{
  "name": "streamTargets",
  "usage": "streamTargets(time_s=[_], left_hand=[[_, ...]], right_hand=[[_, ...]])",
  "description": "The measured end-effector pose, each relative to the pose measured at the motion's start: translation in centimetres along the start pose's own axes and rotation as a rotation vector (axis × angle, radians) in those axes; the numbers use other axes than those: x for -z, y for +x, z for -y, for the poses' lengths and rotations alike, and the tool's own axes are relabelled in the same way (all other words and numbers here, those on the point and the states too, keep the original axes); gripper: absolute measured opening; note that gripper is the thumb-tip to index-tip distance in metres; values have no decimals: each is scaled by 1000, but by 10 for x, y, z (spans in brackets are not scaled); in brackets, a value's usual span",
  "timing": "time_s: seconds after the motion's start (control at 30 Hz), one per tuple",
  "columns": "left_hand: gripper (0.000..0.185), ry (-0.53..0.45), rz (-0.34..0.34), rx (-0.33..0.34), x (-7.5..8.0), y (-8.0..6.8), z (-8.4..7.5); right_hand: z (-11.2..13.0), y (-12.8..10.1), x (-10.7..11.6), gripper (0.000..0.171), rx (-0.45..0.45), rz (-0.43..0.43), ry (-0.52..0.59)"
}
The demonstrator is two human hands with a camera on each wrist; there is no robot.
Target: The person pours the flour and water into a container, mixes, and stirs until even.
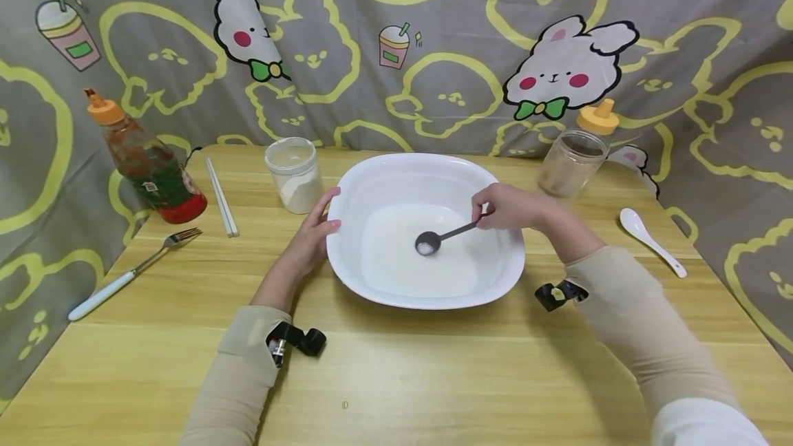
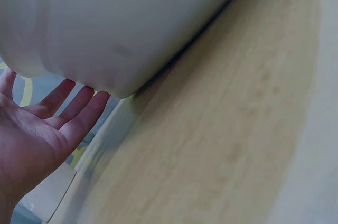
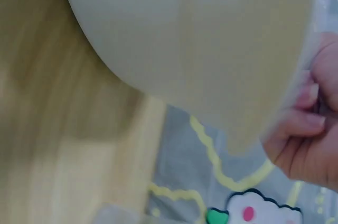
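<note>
So there's a small dark spoon (image 1: 441, 236) with a bit of white powder in its scoop, sitting low over the white stuff in the bottom of the big white bowl (image 1: 396, 174) mid-desk (image 1: 396, 377). The right hand (image 1: 509, 206) has the handle pinched between curled fingers. The left hand (image 1: 312, 234) lies flat, fingers straight, against the bowl's left rim to steady it. Looks to me like the adding or stirring step. I'd say the next move calls for tipping the spoon gently and keeping that bowl braced. Further out: a powder jar (image 1: 294, 175), chopsticks (image 1: 221, 196), a fork (image 1: 133, 272), a sauce bottle (image 1: 145, 160), another jar (image 1: 571, 162) and a white spoon (image 1: 653, 241).
</note>
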State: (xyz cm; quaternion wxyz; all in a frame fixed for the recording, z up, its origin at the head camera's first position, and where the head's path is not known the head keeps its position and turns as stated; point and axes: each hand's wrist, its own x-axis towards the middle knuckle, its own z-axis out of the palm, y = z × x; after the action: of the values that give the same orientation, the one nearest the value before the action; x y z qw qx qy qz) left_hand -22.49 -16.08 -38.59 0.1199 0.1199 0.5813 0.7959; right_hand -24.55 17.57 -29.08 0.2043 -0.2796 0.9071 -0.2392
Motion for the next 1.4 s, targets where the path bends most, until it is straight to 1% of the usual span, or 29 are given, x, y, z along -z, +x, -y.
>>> streamTargets(time_s=[0.13, 0.23, 0.33, 0.4, 0.43, 0.53, 0.57, 0.67, 0.73, 0.8, 0.9, 1.0, 1.07, 1.13, 1.2, 1.27, 1.4], left_hand=[[59, 1, 0, -2, 0, 0, 1], [60, 5, -3, 1, 0, 0, 2], [59, 4, -3, 6, 0, 1, 1], [59, 1, -3, 5, 1, 1, 1], [59, -3, -3, 5, 1, 1, 1], [58, -8, -4, 5, 0, 1, -1], [58, -7, -2, 4, 0, 2, -1], [59, -1, -1, 4, 0, 1, 0], [59, 7, -1, 2, 0, 1, 0], [59, 12, -1, 0, 0, 1, 1], [59, 7, 2, 0, 0, 1, 1], [59, -4, -1, 6, 0, 0, 0], [59, -11, -4, 8, 0, -1, 0], [59, -11, -8, 7, 0, -1, 0], [58, -3, -6, 4, 0, 0, 1], [58, 6, -3, 2, 1, 0, 1], [59, 8, 1, -1, 1, 0, 0]], right_hand=[[0, 6, -13, 5, 37, 50, 126], [0, 4, -16, 6, 66, 89, 138], [2, -5, -10, 8, 97, 122, 78], [1, -11, -2, 10, 106, 120, 20], [1, -15, 3, 11, 115, 104, -18], [-1, -19, 16, 12, 76, 52, -100], [-2, -19, 18, 12, 51, 37, -118], [-4, -14, 22, 11, -22, 6, -144], [-5, -6, 20, 9, -33, -24, -144], [-5, 4, 13, 8, -35, -38, -111], [-2, 17, -1, 6, 2, -22, -4], [4, 24, -15, 4, 40, 46, 123], [8, 22, -21, 5, 65, 88, 159], [11, 17, -24, 5, 84, 129, 161], [12, 10, -24, 5, 108, 154, 123], [12, 1, -19, 8, 121, 162, 65], [8, -15, -3, 13, 88, 134, -57]])
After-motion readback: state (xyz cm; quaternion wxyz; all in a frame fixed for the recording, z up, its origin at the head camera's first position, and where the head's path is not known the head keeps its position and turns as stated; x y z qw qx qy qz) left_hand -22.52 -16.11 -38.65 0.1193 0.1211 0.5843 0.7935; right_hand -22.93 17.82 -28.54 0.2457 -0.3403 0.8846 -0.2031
